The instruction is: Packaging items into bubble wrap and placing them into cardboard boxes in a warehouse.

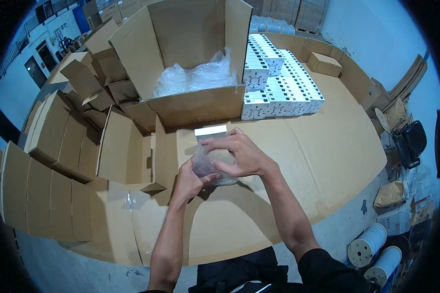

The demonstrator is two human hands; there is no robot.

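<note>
Two bare hands work around one translucent, cloudy plastic pouch (pixel 199 166) above a wide brown cardboard-covered table (pixel 322 166). The left hand (pixel 187 182) is curled round the pouch's near-left edge and has hold of it between thumb and fingers; from that hand, the pouch lies at two o'clock. The right hand (pixel 240 152) is half open, its thumb well apart from the bent fingers, with the pouch at eight o'clock from it; whether its fingertips grip the film cannot be told. Just beyond the pouch, at twelve o'clock, sits a small white rectangular box (pixel 211 131), its lower part hidden. Farther off at twelve o'clock, a large open brown cardboard carton (pixel 195 108) holds crumpled clear plastic bags (pixel 198 75). At two o'clock stand stacked white boxes with dark markings (pixel 288 85), and at ten o'clock another open brown cardboard box (pixel 115 146)
</note>
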